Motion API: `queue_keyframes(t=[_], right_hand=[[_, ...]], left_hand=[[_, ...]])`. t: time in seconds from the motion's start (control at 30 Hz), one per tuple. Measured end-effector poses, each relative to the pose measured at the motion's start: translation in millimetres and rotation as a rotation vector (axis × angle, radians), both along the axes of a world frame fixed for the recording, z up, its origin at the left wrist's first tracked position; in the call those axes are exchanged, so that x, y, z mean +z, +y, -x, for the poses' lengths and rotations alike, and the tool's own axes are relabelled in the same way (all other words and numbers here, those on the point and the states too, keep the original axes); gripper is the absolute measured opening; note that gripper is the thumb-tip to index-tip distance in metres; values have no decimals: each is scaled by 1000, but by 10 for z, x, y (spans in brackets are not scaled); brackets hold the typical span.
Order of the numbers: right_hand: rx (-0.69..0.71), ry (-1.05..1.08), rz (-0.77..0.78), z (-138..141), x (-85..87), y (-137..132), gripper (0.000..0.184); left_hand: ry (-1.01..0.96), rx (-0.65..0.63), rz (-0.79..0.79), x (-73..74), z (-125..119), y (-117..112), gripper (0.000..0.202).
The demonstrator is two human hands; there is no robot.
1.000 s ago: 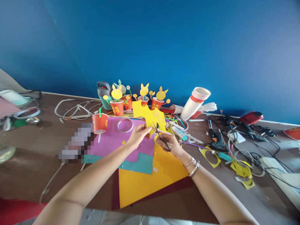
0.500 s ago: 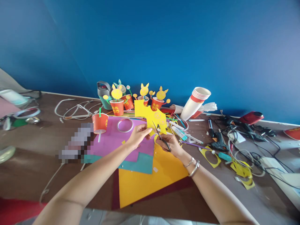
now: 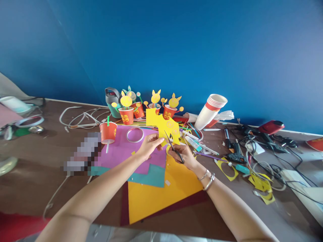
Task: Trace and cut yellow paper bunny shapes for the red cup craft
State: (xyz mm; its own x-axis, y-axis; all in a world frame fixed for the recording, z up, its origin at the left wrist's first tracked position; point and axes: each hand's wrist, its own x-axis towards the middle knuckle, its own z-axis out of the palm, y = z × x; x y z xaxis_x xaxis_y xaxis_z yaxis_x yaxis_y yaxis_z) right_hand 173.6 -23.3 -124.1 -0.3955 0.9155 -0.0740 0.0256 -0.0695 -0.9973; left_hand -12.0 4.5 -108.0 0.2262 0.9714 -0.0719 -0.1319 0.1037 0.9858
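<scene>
My left hand [image 3: 148, 147] pinches the lower edge of a yellow paper piece [image 3: 163, 126] held up above the table. My right hand [image 3: 183, 155] grips black scissors [image 3: 172, 148], whose blades reach into that yellow paper from below. Under both hands lie stacked sheets: purple [image 3: 121, 149], teal [image 3: 151, 174] and a large yellow one [image 3: 161, 188]. A clear tape ring [image 3: 134, 134] rests on the purple sheet just left of my left hand.
Red paper cups with yellow bunny cutouts [image 3: 155, 101] stand by the blue wall, beside a stack of white cups [image 3: 210, 109]. A red cup [image 3: 108, 131] sits to the left. A glue gun [image 3: 236, 153], cables and yellow scraps [image 3: 227, 168] crowd the right side.
The yellow paper piece has turned and shifted slightly to the right in my left hand while the scissors work along it. Both hands stay in nearly the same place.
</scene>
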Motion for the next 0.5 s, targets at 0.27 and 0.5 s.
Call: queue_keyframes(t=[0.27, 0.5], right_hand=[[12, -34, -32, -15, 21, 5, 40], [22, -26, -44, -26, 8, 14, 40]], left_hand=[[10, -28, 0, -36, 33, 26, 36], [10, -33, 5, 0, 45, 36, 35]])
